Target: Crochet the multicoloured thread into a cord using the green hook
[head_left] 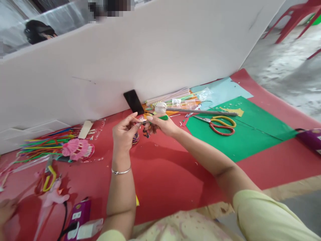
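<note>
My left hand (123, 130) and my right hand (162, 123) meet above the red table covering. The left fingers pinch a small piece; a thin orange strip shows by the fingertips, but its kind is unclear. In my right hand is a slim tool with a green handle (164, 117), its thin end pointing towards the left fingertips. Dark, multicoloured thread or beadwork (146, 133) hangs below the right fingers. Just under the hands lies a round bundle of multicoloured thread (135, 138), partly hidden by the left hand.
A black phone (134, 101) leans on the white partition (150, 50). Yellow-and-red scissors (220, 124) lie on green sheet (253, 137), near a grey stick (203, 111). Leftward are pipe cleaners (45, 144), a pink ruffled piece (77, 149), a glue gun (55, 194) and another person's hand (7, 211).
</note>
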`<act>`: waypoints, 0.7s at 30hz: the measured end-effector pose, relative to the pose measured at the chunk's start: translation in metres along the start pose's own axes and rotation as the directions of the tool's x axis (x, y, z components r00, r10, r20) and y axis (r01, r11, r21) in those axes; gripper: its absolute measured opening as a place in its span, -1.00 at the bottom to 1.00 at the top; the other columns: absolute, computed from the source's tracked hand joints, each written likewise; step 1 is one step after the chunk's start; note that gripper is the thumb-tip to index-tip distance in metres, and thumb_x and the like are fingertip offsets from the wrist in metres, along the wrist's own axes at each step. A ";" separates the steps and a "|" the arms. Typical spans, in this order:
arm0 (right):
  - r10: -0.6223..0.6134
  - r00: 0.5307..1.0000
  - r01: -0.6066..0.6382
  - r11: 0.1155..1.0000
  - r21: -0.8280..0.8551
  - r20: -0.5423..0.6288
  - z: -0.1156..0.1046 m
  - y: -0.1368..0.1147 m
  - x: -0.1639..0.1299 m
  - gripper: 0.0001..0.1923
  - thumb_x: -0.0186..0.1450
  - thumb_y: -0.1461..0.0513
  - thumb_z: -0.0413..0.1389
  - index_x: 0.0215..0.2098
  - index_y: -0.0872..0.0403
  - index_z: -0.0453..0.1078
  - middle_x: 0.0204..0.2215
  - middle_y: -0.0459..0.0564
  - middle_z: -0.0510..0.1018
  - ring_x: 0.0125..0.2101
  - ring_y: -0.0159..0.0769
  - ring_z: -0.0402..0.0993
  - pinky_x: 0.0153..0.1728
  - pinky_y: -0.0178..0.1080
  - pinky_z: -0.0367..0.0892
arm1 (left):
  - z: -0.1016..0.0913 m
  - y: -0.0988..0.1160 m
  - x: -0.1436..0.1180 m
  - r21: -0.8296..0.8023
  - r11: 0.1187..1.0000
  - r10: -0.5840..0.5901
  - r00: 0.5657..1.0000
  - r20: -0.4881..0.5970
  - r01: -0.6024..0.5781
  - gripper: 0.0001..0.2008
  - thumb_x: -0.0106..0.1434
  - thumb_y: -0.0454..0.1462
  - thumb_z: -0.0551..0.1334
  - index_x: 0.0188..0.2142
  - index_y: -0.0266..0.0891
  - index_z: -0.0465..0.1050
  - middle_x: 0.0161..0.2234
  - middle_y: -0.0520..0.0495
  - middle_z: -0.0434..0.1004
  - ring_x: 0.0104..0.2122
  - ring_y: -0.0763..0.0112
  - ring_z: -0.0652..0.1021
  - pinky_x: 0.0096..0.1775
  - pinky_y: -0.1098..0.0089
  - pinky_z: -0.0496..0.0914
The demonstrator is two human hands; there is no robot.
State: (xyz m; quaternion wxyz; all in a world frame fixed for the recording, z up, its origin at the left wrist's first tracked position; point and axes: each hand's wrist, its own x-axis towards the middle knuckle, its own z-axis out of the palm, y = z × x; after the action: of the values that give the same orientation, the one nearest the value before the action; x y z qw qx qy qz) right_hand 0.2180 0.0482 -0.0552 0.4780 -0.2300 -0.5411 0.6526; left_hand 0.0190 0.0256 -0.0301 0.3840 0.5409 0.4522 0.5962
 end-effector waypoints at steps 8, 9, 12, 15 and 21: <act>0.012 0.999 -0.010 0.999 0.040 -0.046 0.003 -0.002 0.000 -0.26 0.24 -0.38 0.43 -0.38 0.15 0.64 -0.49 0.02 0.71 -0.58 -0.38 0.59 -0.59 -0.38 0.44 | -0.001 0.000 0.000 -0.027 1.000 -0.004 1.000 0.011 0.004 -0.60 0.08 -0.27 0.67 -0.05 -0.14 0.86 -0.29 -0.05 0.78 -0.34 0.41 0.65 -0.29 0.44 0.50; 0.013 0.998 -0.010 0.999 0.047 -0.060 0.003 -0.002 -0.001 -0.26 0.24 -0.38 0.43 -0.38 0.14 0.63 -0.48 0.01 0.71 -0.57 -0.38 0.60 -0.59 -0.38 0.44 | 0.000 0.000 0.000 -0.038 0.999 -0.012 1.000 0.010 0.013 -0.58 0.07 -0.27 0.67 -0.03 -0.14 0.85 -0.29 -0.05 0.78 -0.34 0.40 0.66 -0.28 0.43 0.52; 0.023 0.995 -0.017 0.998 0.067 -0.095 0.000 0.000 -0.005 -0.26 0.21 -0.39 0.44 -0.37 0.14 0.62 -0.46 0.01 0.72 -0.56 -0.37 0.60 -0.58 -0.37 0.47 | 0.005 0.001 -0.002 -0.051 0.998 -0.025 1.000 0.008 0.025 -0.53 0.03 -0.27 0.69 -0.02 -0.17 0.84 -0.29 -0.05 0.77 -0.31 0.36 0.70 -0.21 0.38 0.55; 0.028 0.992 -0.020 0.998 0.064 -0.124 -0.005 -0.002 -0.013 -0.25 0.19 -0.40 0.44 -0.35 0.14 0.62 -0.44 0.03 0.73 -0.56 -0.38 0.58 -0.58 -0.36 0.47 | 0.014 0.004 -0.004 -0.052 0.998 -0.034 0.999 0.022 0.035 -0.56 0.01 -0.28 0.69 -0.07 -0.19 0.84 -0.30 -0.06 0.76 -0.28 0.32 0.71 -0.17 0.34 0.58; -0.018 0.980 0.028 0.998 0.047 -0.197 -0.018 -0.012 -0.031 -0.27 0.21 -0.38 0.44 -0.37 0.12 0.61 -0.44 0.02 0.72 -0.57 -0.39 0.55 -0.59 -0.36 0.43 | 0.041 0.011 -0.003 -0.118 0.992 -0.037 0.995 0.093 0.048 -0.58 -0.01 -0.28 0.69 -0.11 -0.14 0.85 -0.30 -0.07 0.77 -0.26 0.28 0.71 -0.25 0.36 0.58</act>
State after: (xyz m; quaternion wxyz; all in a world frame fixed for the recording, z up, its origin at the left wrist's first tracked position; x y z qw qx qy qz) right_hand 0.2512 0.0292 -0.0564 0.5422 -0.2752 -0.4773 0.6343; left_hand 0.0598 0.0250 -0.0205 0.4486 0.5336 0.4091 0.5887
